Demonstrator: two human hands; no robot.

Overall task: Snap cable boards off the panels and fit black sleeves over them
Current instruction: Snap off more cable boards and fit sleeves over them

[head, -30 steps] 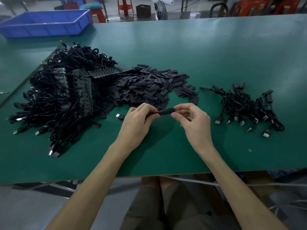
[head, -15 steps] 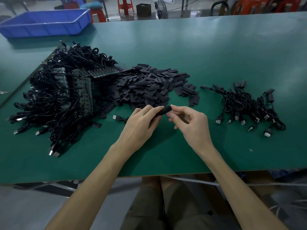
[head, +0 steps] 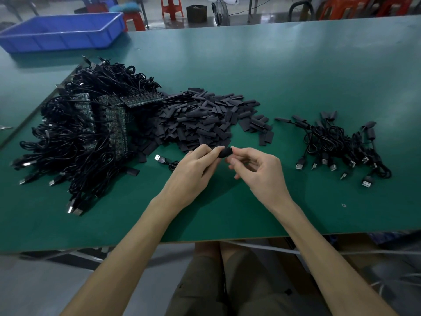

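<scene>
Position: black sleeve (head: 225, 153) bridged both grips | left hand (head: 193, 171) clamped on its left end | right hand (head: 258, 171) pinched its right end | above counter (head: 296, 76)

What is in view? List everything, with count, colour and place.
table: one, green, fills the view
blue tray: one, blue, far left corner
cable panels: one heap, black cables on green boards, left
loose sleeves: a pile too many to count, black, centre
sleeved cables: a small tangle, black, right
USB plug: one, black and silver, on the table just left of the left hand
held sleeve: one, black, between both hands
red stools: at least two, red, beyond the far edge
fan: one, dark, beyond the far edge
left hand: pinches the held sleeve's left end
right hand: pinches its right end
</scene>
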